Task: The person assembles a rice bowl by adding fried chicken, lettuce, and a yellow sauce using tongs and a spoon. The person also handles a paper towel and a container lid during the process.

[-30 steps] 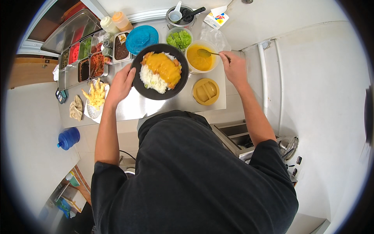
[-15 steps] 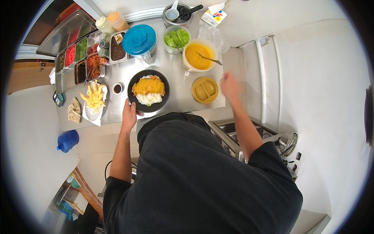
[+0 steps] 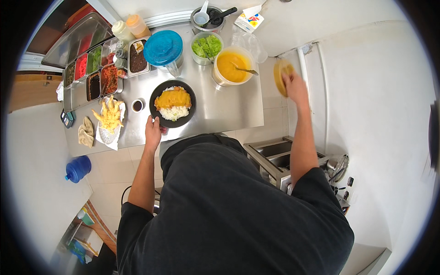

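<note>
Bowl (image 3: 173, 103) of rice and yellow sauce sits at the steel counter's (image 3: 224, 112) near edge, left hand (image 3: 153, 130) curled on its rim to steady it, while right hand (image 3: 294, 87) grips a yellow lid (image 3: 281, 75) held out past the counter beside the sauce tub (image 3: 232, 66)

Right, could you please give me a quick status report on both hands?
Left hand on rim of black bowl of rice and yellow sauce. Right hand holding yellow lid off the counter. Nothing between them.
</note>
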Demonstrator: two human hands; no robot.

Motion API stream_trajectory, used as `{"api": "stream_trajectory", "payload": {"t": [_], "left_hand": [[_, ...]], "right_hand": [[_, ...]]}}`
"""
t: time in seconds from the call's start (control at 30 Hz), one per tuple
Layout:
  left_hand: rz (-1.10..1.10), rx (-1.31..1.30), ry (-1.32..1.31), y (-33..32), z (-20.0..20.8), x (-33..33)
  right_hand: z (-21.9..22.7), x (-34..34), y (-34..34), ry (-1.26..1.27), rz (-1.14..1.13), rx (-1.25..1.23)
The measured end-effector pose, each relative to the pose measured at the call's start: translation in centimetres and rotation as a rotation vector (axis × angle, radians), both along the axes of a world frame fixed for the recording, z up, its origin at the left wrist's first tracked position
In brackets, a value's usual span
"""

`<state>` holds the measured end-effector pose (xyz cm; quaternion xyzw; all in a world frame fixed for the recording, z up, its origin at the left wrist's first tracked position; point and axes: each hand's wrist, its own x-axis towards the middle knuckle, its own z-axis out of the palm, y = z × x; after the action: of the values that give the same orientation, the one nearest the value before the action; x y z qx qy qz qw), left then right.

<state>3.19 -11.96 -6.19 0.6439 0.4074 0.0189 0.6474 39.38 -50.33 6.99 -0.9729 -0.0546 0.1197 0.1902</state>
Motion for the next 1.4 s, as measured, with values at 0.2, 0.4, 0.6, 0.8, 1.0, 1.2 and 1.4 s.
{"api": "stream_trajectory", "payload": {"t": [0.2, 0.4, 0.6, 0.8, 1.0, 1.2, 1.4], "left_hand": [[0.075, -0.059, 0.063, -0.2, 0.7, 0.3], [-0.342, -0.018, 0.609, 0.2, 9.2, 0.4], [-0.644, 0.544, -0.090, -6.0, 13.5, 11.2], [-0.790, 0.864, -0.456, -14.5, 13.7, 22.8], [-1.139, 1.136, -0.373, -15.7, 12.0, 27.6], [-0.811, 1.092, -0.418, -11.1, 11.8, 27.8], [-0.727, 0.915, -0.245, -7.2, 12.8, 26.3]], "right_hand": [[5.2, -2.9, 12.7, -0.300, 0.563, 0.169], [5.5, 0.8, 13.0, -0.226, 0.269, 0.208], [6.3, 4.4, 8.5, -0.144, 0.165, 0.433], [5.6, 1.8, 6.8, -0.144, 0.100, 0.495], [5.2, 0.3, 3.3, -0.071, -0.020, 0.528], [3.7, -0.1, 0.6, -0.097, -0.027, 0.472], [3.1, 0.0, 3.9, -0.026, 0.079, 0.380]]}}
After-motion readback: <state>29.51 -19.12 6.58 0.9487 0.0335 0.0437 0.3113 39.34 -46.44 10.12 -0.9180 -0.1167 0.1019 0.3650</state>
